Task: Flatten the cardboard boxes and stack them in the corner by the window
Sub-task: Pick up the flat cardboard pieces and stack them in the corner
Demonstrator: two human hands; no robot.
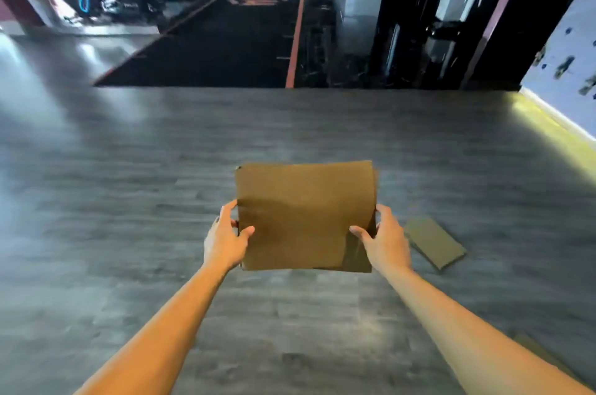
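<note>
Fingers (229, 210) of our left hand (225, 239) curl behind the left edge of the flattened cardboard box (303, 217), thumb pinching the front; our right hand (385, 241) pinches the right edge likewise. We hold the flattened cardboard box at both sides, out in front above the grey plank floor (129, 201), we judge so that it stays flat for carrying. Another flattened cardboard piece (433, 241) lies on the floor just right of the right hand. No window corner is identifiable.

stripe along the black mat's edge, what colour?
Orange-red, running along the right edge of the black mat; the stripe shows in the head view.
</note>
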